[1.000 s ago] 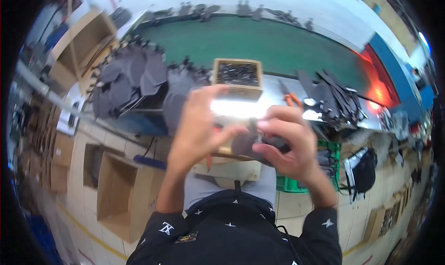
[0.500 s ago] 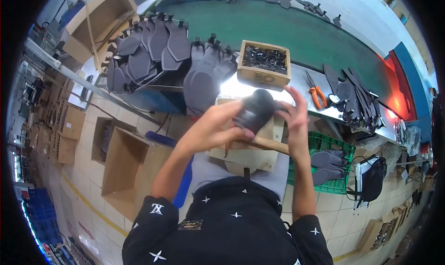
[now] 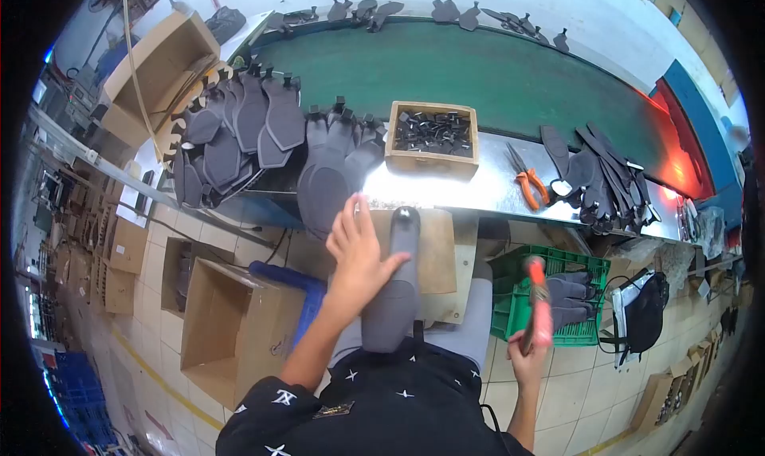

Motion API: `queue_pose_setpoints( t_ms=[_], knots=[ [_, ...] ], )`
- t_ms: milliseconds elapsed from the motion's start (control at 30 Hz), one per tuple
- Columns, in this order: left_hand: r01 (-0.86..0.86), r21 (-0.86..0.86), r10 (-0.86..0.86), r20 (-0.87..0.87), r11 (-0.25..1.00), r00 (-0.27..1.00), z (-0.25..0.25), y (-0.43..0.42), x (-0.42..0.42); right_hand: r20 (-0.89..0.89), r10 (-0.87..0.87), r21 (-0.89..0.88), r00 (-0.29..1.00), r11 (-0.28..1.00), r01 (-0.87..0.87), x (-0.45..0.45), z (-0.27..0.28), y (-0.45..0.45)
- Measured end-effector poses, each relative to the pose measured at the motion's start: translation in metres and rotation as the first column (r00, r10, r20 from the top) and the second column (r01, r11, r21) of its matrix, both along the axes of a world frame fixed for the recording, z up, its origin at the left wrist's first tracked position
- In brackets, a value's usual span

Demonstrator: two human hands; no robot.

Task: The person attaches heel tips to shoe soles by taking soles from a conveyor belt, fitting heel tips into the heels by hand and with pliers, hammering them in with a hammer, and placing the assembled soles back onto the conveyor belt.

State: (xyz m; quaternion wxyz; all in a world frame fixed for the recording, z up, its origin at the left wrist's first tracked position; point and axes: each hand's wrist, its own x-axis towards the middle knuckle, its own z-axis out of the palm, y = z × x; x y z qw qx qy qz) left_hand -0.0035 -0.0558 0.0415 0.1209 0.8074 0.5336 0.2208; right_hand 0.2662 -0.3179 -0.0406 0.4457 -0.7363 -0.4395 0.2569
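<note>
A long grey shoe sole (image 3: 390, 312) lies along a pale board (image 3: 437, 253) over my lap. Its narrow end, with a shiny dark tip, points away from me. Beside it is my left hand (image 3: 356, 269), fingers spread and the thumb reaching to the sole's edge. Out to the right, my right hand (image 3: 526, 364) is closed round the handle of a red-headed hammer (image 3: 541, 316), raised in front of the green crate (image 3: 510, 316).
Beyond the board, a wooden box (image 3: 433, 165) of small black pieces sits on the metal bench. Orange-handled pliers (image 3: 530, 186) lie to its right. Piled soles (image 3: 239, 133) fill the left, and a cardboard box (image 3: 239, 320) stands on the floor.
The dark piece is no longer held up between both hands. A sole now lies on the board. My right hand has moved down and right and now holds the hammer; my left has opened.
</note>
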Motion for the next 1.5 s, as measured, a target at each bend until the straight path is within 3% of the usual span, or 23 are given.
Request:
queue_pose_setpoints(
  t_ms=[67,100,167,233,333,367,433,533,600,700,867,933,1100,1167,1300,1333,1400,1467,1500],
  knots=[
    [0.119,0.158,-0.123,0.015,0.980,0.992,0.020,0.037,0.010,-0.401,-0.037,0.044,0.915,0.997,0.060,-0.027,0.038,0.014],
    [0.183,0.213,-0.186,-0.007,0.960,0.983,0.020,0.065,0.018,-0.602,-0.103,0.082,0.792,0.978,0.190,-0.032,0.044,0.023],
    [0.314,0.307,-0.356,0.088,0.898,0.931,0.017,0.131,0.060,-0.668,-0.071,0.172,0.741,0.954,0.247,-0.038,0.053,0.042],
    [0.420,0.307,-0.453,0.040,0.854,0.891,0.000,0.186,0.105,-0.590,-0.122,0.144,0.798,0.957,0.253,-0.035,0.060,0.059],
    [0.534,0.037,-0.523,-0.161,0.845,0.837,-0.017,0.229,0.144,-0.431,-0.180,0.141,0.884,0.954,0.264,-0.035,0.051,0.072],
    [0.514,0.144,-0.495,-0.148,0.846,0.856,-0.029,0.236,0.150,-0.361,-0.175,0.167,0.916,0.954,0.248,-0.034,0.044,0.071],
    [0.499,0.066,-0.481,-0.182,0.864,0.857,-0.024,0.240,0.154,-0.344,-0.134,0.204,0.929,0.956,0.213,-0.032,0.044,0.072],
    [0.420,0.279,-0.467,0.130,0.864,0.875,-0.010,0.221,0.140,-0.234,-0.103,0.289,0.967,0.942,0.170,-0.025,0.052,0.083],
    [0.466,0.018,-0.424,0.446,0.885,0.788,0.034,0.175,0.122,-0.205,-0.079,0.335,0.976,0.931,0.146,-0.020,0.066,0.095],
    [0.581,-0.277,-0.174,0.779,0.765,0.602,0.089,0.081,0.088,-0.226,-0.013,0.381,0.974,0.919,0.101,-0.020,0.097,0.117],
    [0.664,-0.270,-0.092,0.885,0.697,0.457,0.102,-0.005,0.039,-0.383,0.162,0.425,0.909,0.905,0.018,-0.056,0.166,0.147],
    [0.640,-0.203,-0.174,0.863,0.741,0.475,0.106,-0.023,0.031,-0.412,0.212,0.500,0.886,0.865,0.026,-0.073,0.177,0.152],
    [0.586,-0.066,-0.314,0.792,0.808,0.523,0.079,-0.021,0.011,-0.224,0.348,0.436,0.910,0.871,-0.226,-0.079,0.171,0.158],
    [0.558,-0.107,-0.266,0.795,0.823,0.546,0.062,-0.022,0.000,-0.230,0.399,0.400,0.888,0.870,-0.287,-0.086,0.162,0.160],
    [0.453,-0.074,-0.266,0.721,0.888,0.640,0.025,-0.005,-0.005,0.002,0.336,0.402,0.942,0.862,-0.308,-0.088,0.110,0.187],
    [0.365,-0.122,-0.141,0.774,0.923,0.617,0.017,0.003,0.002,0.000,0.312,0.361,0.950,0.886,-0.291,-0.086,0.103,0.197],
    [0.226,0.112,-0.247,0.605,0.968,0.757,-0.020,0.041,0.010,-0.014,0.308,0.302,0.951,0.908,-0.290,-0.082,0.103,0.215],
    [0.231,0.214,-0.306,0.452,0.949,0.838,-0.042,0.065,0.009,0.055,0.339,0.267,0.939,0.901,-0.341,-0.076,0.099,0.237],
    [0.291,0.180,-0.340,0.402,0.940,0.850,-0.043,0.070,0.004,0.076,0.348,0.248,0.934,0.901,-0.356,-0.077,0.095,0.245]
  ],
)
